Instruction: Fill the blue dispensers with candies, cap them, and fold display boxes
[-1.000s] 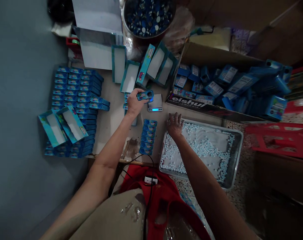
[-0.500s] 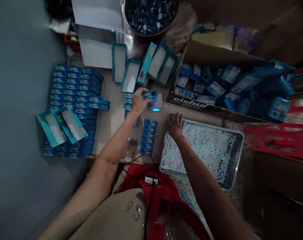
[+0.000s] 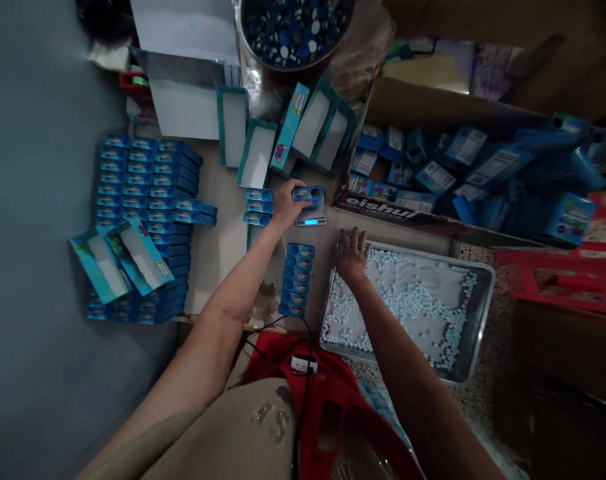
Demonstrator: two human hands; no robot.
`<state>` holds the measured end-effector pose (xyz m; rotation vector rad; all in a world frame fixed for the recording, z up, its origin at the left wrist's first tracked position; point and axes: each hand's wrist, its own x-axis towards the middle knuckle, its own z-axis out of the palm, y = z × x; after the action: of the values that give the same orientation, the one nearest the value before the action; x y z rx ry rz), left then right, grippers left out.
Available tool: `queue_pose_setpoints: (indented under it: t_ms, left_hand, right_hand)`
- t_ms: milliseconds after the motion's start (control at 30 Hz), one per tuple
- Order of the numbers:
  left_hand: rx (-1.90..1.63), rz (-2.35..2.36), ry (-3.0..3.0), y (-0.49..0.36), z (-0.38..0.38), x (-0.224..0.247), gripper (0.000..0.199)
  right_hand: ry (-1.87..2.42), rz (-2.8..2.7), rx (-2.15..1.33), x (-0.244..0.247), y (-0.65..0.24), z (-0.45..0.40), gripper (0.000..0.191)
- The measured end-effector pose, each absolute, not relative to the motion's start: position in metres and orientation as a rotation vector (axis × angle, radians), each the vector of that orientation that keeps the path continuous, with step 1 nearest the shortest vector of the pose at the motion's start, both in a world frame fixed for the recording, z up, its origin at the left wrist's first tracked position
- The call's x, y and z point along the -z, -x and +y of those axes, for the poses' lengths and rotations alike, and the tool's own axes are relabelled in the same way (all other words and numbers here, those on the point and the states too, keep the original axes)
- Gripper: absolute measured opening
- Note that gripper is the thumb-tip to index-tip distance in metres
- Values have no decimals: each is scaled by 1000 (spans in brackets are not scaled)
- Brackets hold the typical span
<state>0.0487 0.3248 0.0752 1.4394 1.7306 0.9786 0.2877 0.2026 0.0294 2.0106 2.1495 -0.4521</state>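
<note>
My left hand (image 3: 285, 208) has its fingers closed around a small blue box (image 3: 307, 193) at the digital scale. The scale (image 3: 317, 221) shows a lit blue display; whether the box touches its plate I cannot tell. My right hand (image 3: 351, 259) lies with fingers spread at the near-left corner of a metal tray (image 3: 484, 310), holding nothing. Small pale-blue round pieces (image 3: 407, 293) are scattered in that tray. Closer to my body, a row of blue boxes (image 3: 297, 279) stands between my arms. A few more blue boxes (image 3: 258, 207) sit just left of my left hand.
Stacked blue boxes (image 3: 137, 180) fill the left side, with open display cartons (image 3: 137, 257) on top. More open cartons (image 3: 257, 155) lie at the back, below a pot (image 3: 297, 67) of blue-and-silver discs. A cardboard box (image 3: 433, 223) of blue packs borders the right.
My left hand has moved slightly right, bringing the small blue box over the scale's plate. My right hand stays at the tray's corner.
</note>
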Motion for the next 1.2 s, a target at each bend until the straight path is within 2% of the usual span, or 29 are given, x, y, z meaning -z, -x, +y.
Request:
queue_pose_setpoints:
  t_ms: [400,667,733,833,900,967,1067,1200]
  left_hand:
    - [-866,1772,-1451,-57,327,-75,33]
    - [-814,1779,-1401,-56,322,-60,40]
    - [-828,1752,-1404,-55,319,-59,50]
    - [-904,1694,-1414,-47,310,-66,75]
    - [-957,1663,-1400,-37,298,-75,82]
    - [-992,1674,-1373,-24,282,-86,78]
    - [-1043,1760,-1295,-4,257,-100,59]
    - [-1085,1853,-1163,8,240,-107,44]
  right_hand:
    - [-2035,2174,459,-29,-287,201,63]
    - [-2057,2179,481,-29,-286,200,63]
    - [-2062,2188,511,-30,-286,202,63]
    - [-2112,2224,573,-36,-292,204,67]
    - [-2176,2262,578,-43,-303,200,67]
    - [-2206,2275,568,-50,-320,189,60]
    - [-2149,2217,576,-54,-348,161,47]
    - [-2004,2245,500,-46,-367,136,60]
